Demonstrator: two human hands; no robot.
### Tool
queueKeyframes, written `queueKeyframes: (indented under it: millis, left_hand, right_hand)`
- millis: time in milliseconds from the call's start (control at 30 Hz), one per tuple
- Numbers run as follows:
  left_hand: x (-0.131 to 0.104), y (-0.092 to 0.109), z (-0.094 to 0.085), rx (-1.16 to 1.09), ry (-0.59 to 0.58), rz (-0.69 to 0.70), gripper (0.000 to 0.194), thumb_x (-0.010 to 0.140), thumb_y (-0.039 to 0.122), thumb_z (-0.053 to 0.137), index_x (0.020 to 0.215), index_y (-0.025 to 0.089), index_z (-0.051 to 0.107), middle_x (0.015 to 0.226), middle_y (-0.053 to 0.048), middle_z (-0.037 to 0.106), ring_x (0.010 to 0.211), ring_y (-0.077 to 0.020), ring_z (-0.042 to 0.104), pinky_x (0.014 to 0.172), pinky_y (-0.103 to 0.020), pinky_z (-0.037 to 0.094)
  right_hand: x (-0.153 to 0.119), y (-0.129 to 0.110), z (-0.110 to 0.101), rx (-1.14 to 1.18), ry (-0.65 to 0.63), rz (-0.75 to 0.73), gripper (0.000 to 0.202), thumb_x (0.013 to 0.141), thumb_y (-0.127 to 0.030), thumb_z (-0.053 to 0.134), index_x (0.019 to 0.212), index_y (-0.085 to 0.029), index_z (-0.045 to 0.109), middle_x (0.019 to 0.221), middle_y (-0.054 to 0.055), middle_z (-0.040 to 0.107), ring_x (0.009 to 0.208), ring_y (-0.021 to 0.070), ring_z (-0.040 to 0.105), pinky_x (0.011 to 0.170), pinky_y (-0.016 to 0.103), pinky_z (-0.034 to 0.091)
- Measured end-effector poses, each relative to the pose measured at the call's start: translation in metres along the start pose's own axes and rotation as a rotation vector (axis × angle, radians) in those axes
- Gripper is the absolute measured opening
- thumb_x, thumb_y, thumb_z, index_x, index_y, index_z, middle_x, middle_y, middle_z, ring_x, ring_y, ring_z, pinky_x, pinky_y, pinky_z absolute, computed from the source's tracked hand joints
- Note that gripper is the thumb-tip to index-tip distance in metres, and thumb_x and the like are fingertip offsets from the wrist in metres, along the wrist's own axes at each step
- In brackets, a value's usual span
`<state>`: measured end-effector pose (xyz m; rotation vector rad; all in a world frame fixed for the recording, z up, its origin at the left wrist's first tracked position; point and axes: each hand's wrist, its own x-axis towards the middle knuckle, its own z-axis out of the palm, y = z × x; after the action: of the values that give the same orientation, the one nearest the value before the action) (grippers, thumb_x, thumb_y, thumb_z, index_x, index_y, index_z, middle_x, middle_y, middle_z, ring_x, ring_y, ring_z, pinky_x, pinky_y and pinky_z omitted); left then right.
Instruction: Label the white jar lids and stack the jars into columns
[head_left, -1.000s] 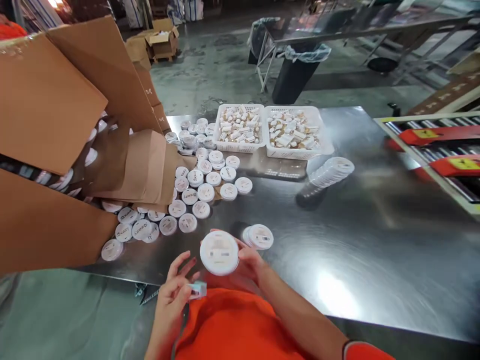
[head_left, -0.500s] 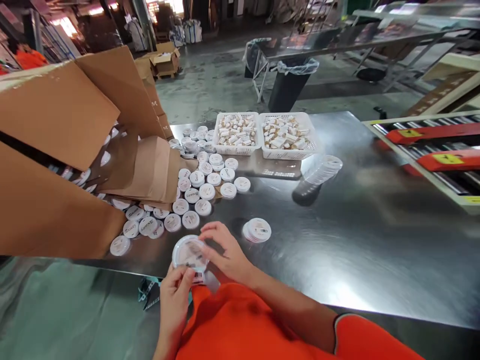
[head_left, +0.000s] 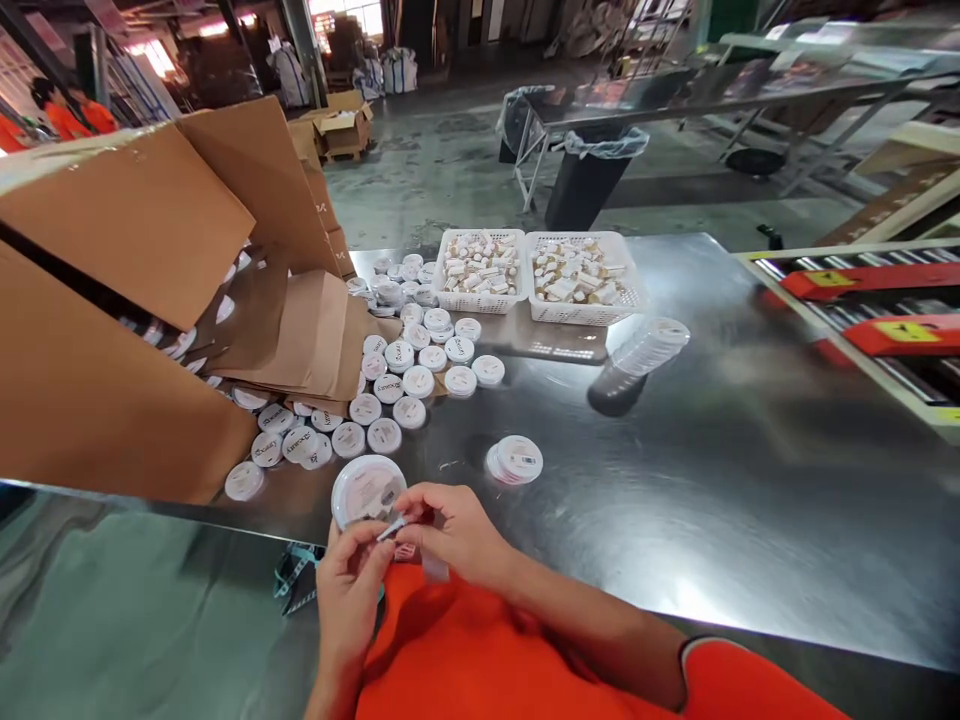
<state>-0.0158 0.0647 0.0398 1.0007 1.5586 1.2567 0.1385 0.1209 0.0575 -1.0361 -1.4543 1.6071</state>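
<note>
A clear round container [head_left: 367, 488] with a pale printed disc in it is at the table's near edge, just beyond my left hand [head_left: 352, 575]. The fingers of that hand are closed at its near rim, on the end of a small pale strip [head_left: 391, 528]. My right hand [head_left: 457, 530] pinches the other end of this strip from the right. A short stack of round white labelled discs [head_left: 514, 460] stands to the right of the hands. Many similar discs [head_left: 384, 436] lie on the left, spilling from a tipped cardboard box [head_left: 120, 400].
Two white baskets [head_left: 480, 300] of small white-and-amber pieces stand at the back of the metal table [head_left: 720, 480]. A stack of clear containers [head_left: 649, 350] leans right of centre. Beyond the right edge is a roller conveyor [head_left: 832, 310] with red bars.
My right hand has come down from the container's far right rim to its near side, meeting my left fingers at the pale strip. The view has shifted slightly.
</note>
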Motion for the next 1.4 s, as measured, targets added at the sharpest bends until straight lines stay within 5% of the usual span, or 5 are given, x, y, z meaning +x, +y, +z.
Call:
queueKeyframes:
  millis: [333, 600, 867, 1200, 1400]
  left_hand:
    - [-0.004, 0.003, 0.004, 0.320, 0.114, 0.244, 0.027, 0.083, 0.041, 0.059, 0.070, 0.019, 0.068, 0.080, -0.004, 0.057, 0.077, -0.0167, 0.058, 0.066, -0.023, 0.049]
    - [-0.003, 0.000, 0.002, 0.381, 0.167, 0.246, 0.033, 0.080, 0.044, 0.061, 0.059, 0.019, 0.064, 0.075, -0.003, 0.055, 0.068, -0.0152, 0.054, 0.061, -0.023, 0.045]
    - [-0.005, 0.000, -0.002, 0.376, 0.146, 0.213, 0.035, 0.080, 0.047, 0.061, 0.061, 0.019, 0.066, 0.072, -0.004, 0.057, 0.071, -0.0168, 0.054, 0.059, -0.023, 0.043]
    - [-0.002, -0.004, 0.000, 0.402, 0.166, 0.237, 0.037, 0.079, 0.047, 0.062, 0.054, 0.019, 0.063, 0.073, -0.003, 0.054, 0.061, -0.0138, 0.052, 0.055, -0.024, 0.043]
    - [-0.002, -0.006, -0.008, 0.275, 0.072, 0.161, 0.033, 0.077, 0.047, 0.064, 0.064, 0.018, 0.072, 0.079, -0.007, 0.064, 0.081, -0.0209, 0.060, 0.072, -0.029, 0.049]
  right_hand:
    - [-0.008, 0.001, 0.007, -0.102, 0.066, -0.080, 0.014, 0.082, -0.031, 0.064, 0.075, -0.018, 0.067, 0.066, -0.002, 0.063, 0.058, 0.0098, 0.052, 0.055, 0.022, 0.042]
    - [-0.006, -0.007, -0.002, -0.241, 0.256, -0.380, 0.018, 0.087, -0.033, 0.061, 0.075, -0.022, 0.070, 0.087, 0.005, 0.067, 0.078, 0.0144, 0.062, 0.072, 0.027, 0.049]
    - [0.001, -0.007, -0.004, -0.126, 0.113, -0.143, 0.010, 0.079, -0.028, 0.069, 0.075, -0.019, 0.067, 0.093, 0.004, 0.065, 0.084, 0.0147, 0.062, 0.075, 0.027, 0.049]
    - [-0.008, -0.004, 0.003, -0.245, 0.192, -0.356, 0.012, 0.086, -0.028, 0.061, 0.077, -0.022, 0.068, 0.096, 0.005, 0.063, 0.088, 0.0155, 0.061, 0.080, 0.029, 0.050]
    - [0.004, -0.009, -0.016, -0.137, 0.270, -0.232, 0.021, 0.087, -0.037, 0.061, 0.075, -0.019, 0.063, 0.106, 0.008, 0.061, 0.098, 0.0180, 0.059, 0.083, 0.030, 0.048]
